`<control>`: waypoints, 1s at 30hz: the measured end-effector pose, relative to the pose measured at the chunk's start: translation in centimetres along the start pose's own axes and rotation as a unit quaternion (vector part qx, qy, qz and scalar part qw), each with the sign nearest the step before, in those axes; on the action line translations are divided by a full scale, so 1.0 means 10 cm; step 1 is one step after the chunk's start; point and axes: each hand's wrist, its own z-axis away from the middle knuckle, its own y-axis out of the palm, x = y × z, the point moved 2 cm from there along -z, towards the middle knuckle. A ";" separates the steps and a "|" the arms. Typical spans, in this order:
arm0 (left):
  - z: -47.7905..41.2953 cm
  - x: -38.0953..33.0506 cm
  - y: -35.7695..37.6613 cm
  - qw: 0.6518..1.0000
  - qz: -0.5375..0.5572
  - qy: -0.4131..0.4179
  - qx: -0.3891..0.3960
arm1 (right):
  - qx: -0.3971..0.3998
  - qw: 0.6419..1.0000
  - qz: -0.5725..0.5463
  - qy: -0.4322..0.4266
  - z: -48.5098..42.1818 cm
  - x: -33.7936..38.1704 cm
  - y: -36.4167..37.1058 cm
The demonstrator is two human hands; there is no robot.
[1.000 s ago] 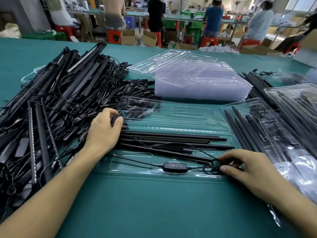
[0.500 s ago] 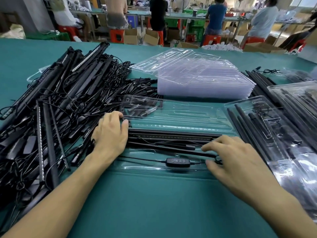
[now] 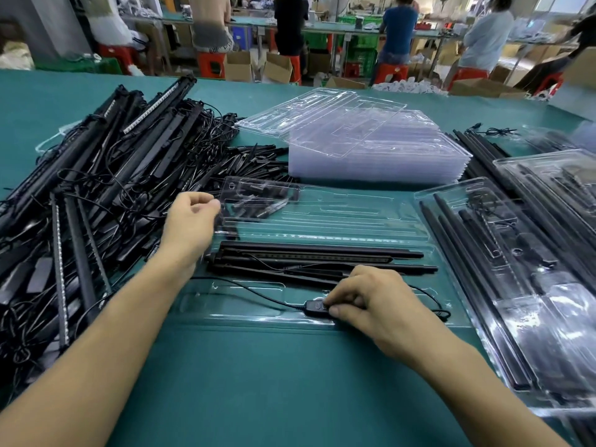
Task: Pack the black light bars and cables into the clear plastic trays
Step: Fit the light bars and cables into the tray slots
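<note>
The open clear tray lies across the middle of the green desk. In its near half lie black light bars side by side. Their cable trails over the nearest recess to an inline controller. The right hand pinches that controller, its fingers curled together on it. The left hand sits at the tray's ten o'clock corner with fingers curled beside the plastic edge; whether they grip it I cannot tell. At nine o'clock a tangled pile of loose bars and cables crowds against the tray's left end. At twelve o'clock a stack of empty trays stands just beyond its far edge. At three o'clock packed trays overlap one another, close beside its right end. Bare desk lies open at six o'clock, between the forearms.
</note>
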 end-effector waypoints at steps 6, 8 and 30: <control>-0.04 -0.10 0.01 0.960 0.255 -0.109 -0.037 | 0.024 0.999 0.024 0.017 0.01 0.04 0.00; 0.00 -0.06 0.03 0.980 0.188 -0.040 -0.053 | 0.025 0.999 0.029 0.026 0.03 0.06 0.00; -0.12 0.16 0.04 0.985 -0.160 0.055 0.029 | 0.014 0.973 0.195 -0.124 -0.11 0.85 0.63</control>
